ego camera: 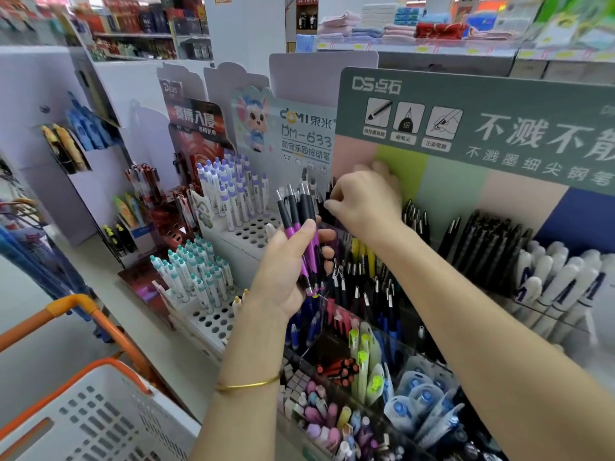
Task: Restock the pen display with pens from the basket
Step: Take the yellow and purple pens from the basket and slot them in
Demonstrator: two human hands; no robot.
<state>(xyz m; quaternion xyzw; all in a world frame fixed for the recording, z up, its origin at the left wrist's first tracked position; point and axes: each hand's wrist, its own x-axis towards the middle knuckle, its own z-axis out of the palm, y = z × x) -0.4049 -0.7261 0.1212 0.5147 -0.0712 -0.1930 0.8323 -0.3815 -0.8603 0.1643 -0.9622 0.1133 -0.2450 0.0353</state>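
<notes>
My left hand (289,271) grips a bunch of several purple-and-black pens (301,221), held upright in front of the pen display (376,261). My right hand (362,201) reaches over the display's back row and pinches the top of a black pen (329,191) standing there. The display's compartments hold black, yellow, blue and pink pens with silver clips. The white basket (86,417) with orange handles sits at the lower left; its inside is mostly out of view.
White perforated pen stands (233,227) with purple-capped and teal-capped pens stand to the left. A green DS sign board (466,121) rises behind the display. Clear bins of erasers and correction tapes (382,410) sit at the front. White markers (559,287) fill the right.
</notes>
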